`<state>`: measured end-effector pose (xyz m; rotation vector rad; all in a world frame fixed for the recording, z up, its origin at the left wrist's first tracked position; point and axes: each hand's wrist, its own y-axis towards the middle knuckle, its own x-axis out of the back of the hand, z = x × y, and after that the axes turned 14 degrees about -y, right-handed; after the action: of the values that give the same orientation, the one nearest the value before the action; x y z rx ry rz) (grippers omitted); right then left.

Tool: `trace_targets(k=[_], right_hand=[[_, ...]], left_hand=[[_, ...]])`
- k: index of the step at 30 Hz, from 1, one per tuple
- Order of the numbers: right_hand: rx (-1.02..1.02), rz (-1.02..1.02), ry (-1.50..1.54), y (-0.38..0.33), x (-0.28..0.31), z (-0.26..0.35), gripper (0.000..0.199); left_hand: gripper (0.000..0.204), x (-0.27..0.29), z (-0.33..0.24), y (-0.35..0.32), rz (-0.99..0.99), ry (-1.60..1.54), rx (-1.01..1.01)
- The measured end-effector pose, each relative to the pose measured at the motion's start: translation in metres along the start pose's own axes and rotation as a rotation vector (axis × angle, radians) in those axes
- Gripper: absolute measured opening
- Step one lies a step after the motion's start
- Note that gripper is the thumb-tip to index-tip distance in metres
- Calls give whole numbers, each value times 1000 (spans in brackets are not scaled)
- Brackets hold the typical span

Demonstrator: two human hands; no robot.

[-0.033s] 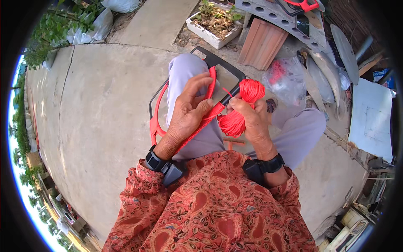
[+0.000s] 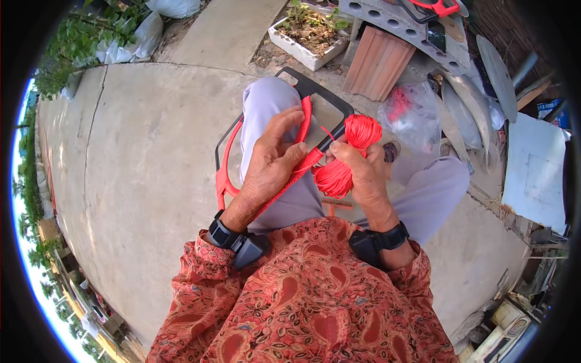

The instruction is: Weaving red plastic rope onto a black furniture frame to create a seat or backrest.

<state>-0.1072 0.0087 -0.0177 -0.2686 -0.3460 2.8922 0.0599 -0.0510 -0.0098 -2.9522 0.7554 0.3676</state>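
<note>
Pinching the red cord bundle [image 2: 334, 180] at its middle, presumably to prevent unravelling, the right hand [image 2: 363, 168] is beside the red-wrapped bar [image 2: 307, 164]; the left hand [image 2: 272, 162], fingers bent, contacts this bar, closure unclear; the black frame [image 2: 330, 97] sits about the left knee [image 2: 271, 97], likely for support

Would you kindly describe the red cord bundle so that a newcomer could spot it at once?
From the patterned shirt at the bottom, follow the sleeve on the right up to the right hand. That hand holds the cord bundle, beside the black frame. Unlike the narrow red band along the frame, it bulges into two rounded masses of many strands.
</note>
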Motion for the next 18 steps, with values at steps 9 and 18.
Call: trace_targets(k=[9,18], right_hand=[[-12,-8,7,2,-7,4,13],[133,25,-31,14,-8,23,15]], left_hand=[[62,25,-28,18,-7,-143,485],[76,32,-22,26,97,-488,605]])
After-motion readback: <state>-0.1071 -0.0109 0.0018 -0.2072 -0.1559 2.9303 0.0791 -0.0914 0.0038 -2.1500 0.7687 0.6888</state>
